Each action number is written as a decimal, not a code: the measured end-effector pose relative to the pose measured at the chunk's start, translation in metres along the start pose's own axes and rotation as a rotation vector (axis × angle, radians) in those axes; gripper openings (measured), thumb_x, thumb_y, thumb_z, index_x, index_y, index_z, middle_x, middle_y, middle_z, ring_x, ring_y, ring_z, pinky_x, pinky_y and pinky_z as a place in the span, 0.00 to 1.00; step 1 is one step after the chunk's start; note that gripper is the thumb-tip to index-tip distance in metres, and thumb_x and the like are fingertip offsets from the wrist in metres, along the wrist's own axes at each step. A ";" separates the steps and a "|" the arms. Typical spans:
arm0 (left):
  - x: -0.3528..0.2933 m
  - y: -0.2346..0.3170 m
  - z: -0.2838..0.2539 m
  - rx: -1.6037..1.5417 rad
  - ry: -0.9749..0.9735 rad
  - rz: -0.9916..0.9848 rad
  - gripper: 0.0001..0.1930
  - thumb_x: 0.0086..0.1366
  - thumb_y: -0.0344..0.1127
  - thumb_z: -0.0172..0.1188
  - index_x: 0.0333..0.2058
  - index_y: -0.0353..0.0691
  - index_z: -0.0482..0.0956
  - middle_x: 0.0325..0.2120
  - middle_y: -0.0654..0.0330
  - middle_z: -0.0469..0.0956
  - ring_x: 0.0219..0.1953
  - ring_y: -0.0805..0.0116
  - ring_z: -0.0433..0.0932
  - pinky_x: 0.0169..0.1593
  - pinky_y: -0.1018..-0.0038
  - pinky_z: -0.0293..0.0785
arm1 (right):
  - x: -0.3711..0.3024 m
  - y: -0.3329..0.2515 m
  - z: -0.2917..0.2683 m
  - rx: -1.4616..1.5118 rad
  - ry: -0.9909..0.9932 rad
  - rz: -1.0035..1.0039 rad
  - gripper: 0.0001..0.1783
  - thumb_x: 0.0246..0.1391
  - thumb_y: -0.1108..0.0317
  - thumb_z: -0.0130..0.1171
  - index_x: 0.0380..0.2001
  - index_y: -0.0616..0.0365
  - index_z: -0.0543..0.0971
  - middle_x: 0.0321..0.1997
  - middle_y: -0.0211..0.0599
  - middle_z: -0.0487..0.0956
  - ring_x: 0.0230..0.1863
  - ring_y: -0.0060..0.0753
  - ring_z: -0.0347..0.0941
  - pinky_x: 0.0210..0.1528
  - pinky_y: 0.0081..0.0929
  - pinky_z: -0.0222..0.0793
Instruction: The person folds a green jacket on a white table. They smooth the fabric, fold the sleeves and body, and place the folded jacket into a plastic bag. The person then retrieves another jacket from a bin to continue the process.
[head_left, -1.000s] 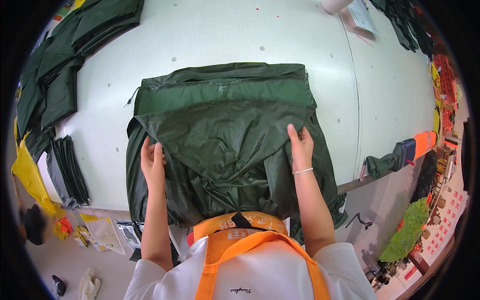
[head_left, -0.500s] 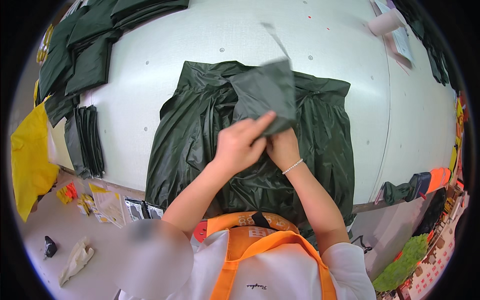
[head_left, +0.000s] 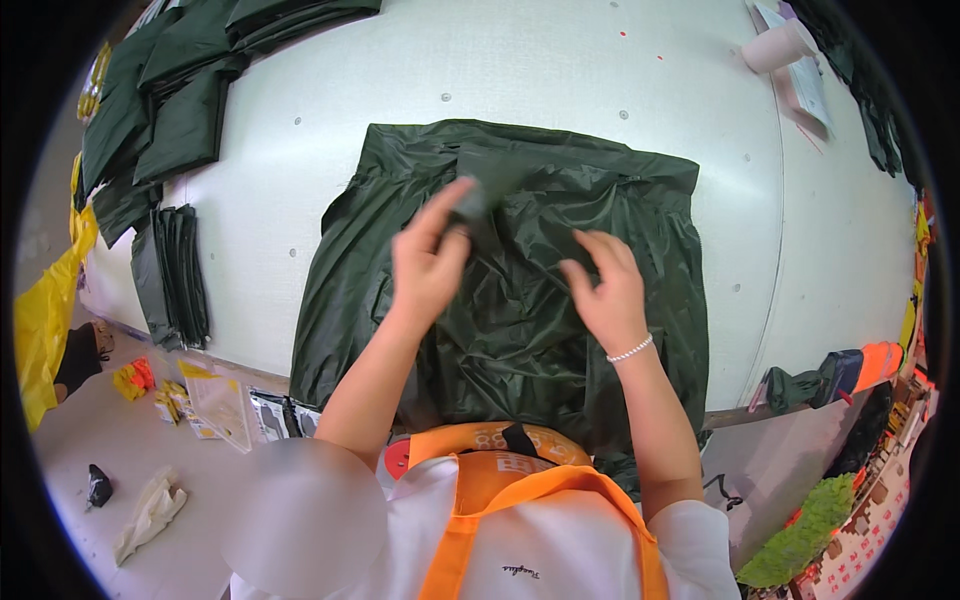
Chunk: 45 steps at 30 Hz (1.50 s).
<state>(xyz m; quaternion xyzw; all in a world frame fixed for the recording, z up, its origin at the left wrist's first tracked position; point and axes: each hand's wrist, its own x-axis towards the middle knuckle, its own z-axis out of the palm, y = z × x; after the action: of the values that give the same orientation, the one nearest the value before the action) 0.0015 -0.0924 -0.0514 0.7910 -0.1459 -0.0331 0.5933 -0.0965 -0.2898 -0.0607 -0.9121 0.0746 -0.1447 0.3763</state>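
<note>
A dark green, shiny, thin garment (head_left: pixel 540 330) lies crumpled on the pale table in front of me, with a gathered band along its far edge. My left hand (head_left: pixel 428 265) is over its left half, blurred by motion. Between that hand's thumb and fingers shows a smeared edge of a dark green fabric piece (head_left: pixel 473 205), whose outline is lost against the garment. On the right, my right hand (head_left: pixel 610 290) hovers over the garment with fingers apart, holding nothing. A beaded bracelet (head_left: pixel 630 349) circles the right wrist.
Folded dark green packs (head_left: pixel 180 130) are piled at the far left. Nearer stands a row of thin dark folded pieces (head_left: pixel 180 275), beside yellow sheeting (head_left: pixel 45 330). At the far right a white cup (head_left: pixel 778 47) lies by papers. An orange and dark bundle (head_left: pixel 850 368) hangs at the right edge.
My hands have come apart: the left moved left and away from me, the right moved right and let go of the fabric piece. That piece swung left, from flat and squarish to a blur.
</note>
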 end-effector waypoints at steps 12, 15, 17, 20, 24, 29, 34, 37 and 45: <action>-0.043 -0.075 -0.055 -0.069 0.474 -0.392 0.24 0.60 0.27 0.58 0.55 0.34 0.64 0.44 0.59 0.71 0.34 0.72 0.70 0.37 0.77 0.69 | -0.058 0.083 -0.035 0.642 0.548 0.898 0.12 0.59 0.69 0.51 0.43 0.67 0.73 0.30 0.30 0.73 0.29 0.23 0.68 0.26 0.23 0.66; -0.033 -0.030 -0.036 0.536 0.389 0.104 0.27 0.54 0.25 0.61 0.54 0.38 0.67 0.50 0.55 0.69 0.46 0.60 0.71 0.51 0.66 0.66 | -0.057 0.046 -0.034 0.075 0.571 0.471 0.16 0.54 0.72 0.55 0.46 0.64 0.72 0.31 0.34 0.74 0.34 0.30 0.69 0.37 0.26 0.66; -0.038 -0.020 -0.028 0.583 0.089 0.278 0.25 0.51 0.25 0.62 0.51 0.40 0.71 0.50 0.54 0.69 0.51 0.57 0.68 0.55 0.63 0.63 | -0.048 -0.001 -0.028 -0.151 0.261 0.084 0.13 0.49 0.73 0.58 0.40 0.60 0.76 0.32 0.34 0.74 0.35 0.34 0.70 0.40 0.29 0.65; -0.025 -0.011 -0.002 0.633 -0.116 0.325 0.20 0.50 0.28 0.63 0.45 0.41 0.76 0.49 0.58 0.71 0.52 0.55 0.68 0.55 0.62 0.62 | -0.059 -0.029 0.009 -0.051 -0.207 -0.184 0.06 0.42 0.72 0.62 0.28 0.55 0.79 0.33 0.32 0.74 0.37 0.37 0.69 0.39 0.30 0.64; 0.000 -0.029 0.011 0.753 -0.033 0.275 0.20 0.51 0.33 0.64 0.45 0.42 0.76 0.47 0.59 0.72 0.51 0.57 0.68 0.55 0.62 0.61 | -0.077 -0.035 0.034 -0.177 -0.372 -0.045 0.12 0.37 0.72 0.65 0.31 0.58 0.80 0.34 0.31 0.74 0.42 0.35 0.68 0.41 0.30 0.65; 0.014 -0.052 0.014 0.822 -0.070 0.251 0.15 0.51 0.40 0.65 0.38 0.44 0.78 0.35 0.62 0.74 0.42 0.61 0.72 0.49 0.64 0.63 | -0.091 -0.016 0.051 -0.129 -0.252 -0.080 0.15 0.35 0.74 0.66 0.33 0.61 0.80 0.34 0.33 0.74 0.40 0.38 0.69 0.43 0.31 0.66; 0.036 -0.021 0.003 0.664 -0.244 0.141 0.13 0.52 0.40 0.65 0.34 0.41 0.79 0.28 0.59 0.76 0.34 0.60 0.75 0.44 0.67 0.68 | -0.084 -0.026 0.032 -0.162 -0.130 -0.178 0.14 0.38 0.72 0.64 0.33 0.60 0.79 0.35 0.30 0.74 0.42 0.34 0.70 0.44 0.31 0.65; 0.053 -0.001 -0.008 0.541 -0.285 0.132 0.14 0.52 0.40 0.65 0.34 0.36 0.79 0.28 0.56 0.80 0.30 0.59 0.77 0.35 0.71 0.72 | -0.069 -0.059 -0.011 -0.170 -0.017 -0.250 0.11 0.39 0.74 0.64 0.30 0.59 0.79 0.35 0.30 0.75 0.40 0.34 0.71 0.41 0.32 0.65; 0.053 0.027 -0.013 0.471 -0.485 0.054 0.12 0.48 0.35 0.65 0.31 0.36 0.79 0.27 0.57 0.80 0.30 0.64 0.76 0.35 0.73 0.70 | -0.099 -0.092 -0.038 -0.079 -0.155 -0.460 0.07 0.40 0.72 0.62 0.26 0.58 0.77 0.31 0.31 0.73 0.33 0.31 0.71 0.34 0.28 0.66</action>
<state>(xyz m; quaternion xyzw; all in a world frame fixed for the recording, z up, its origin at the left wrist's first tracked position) 0.0498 -0.1010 -0.0158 0.8712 -0.3074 -0.1702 0.3429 -0.1998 -0.2256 0.0093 -0.9275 -0.1584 -0.1530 0.3019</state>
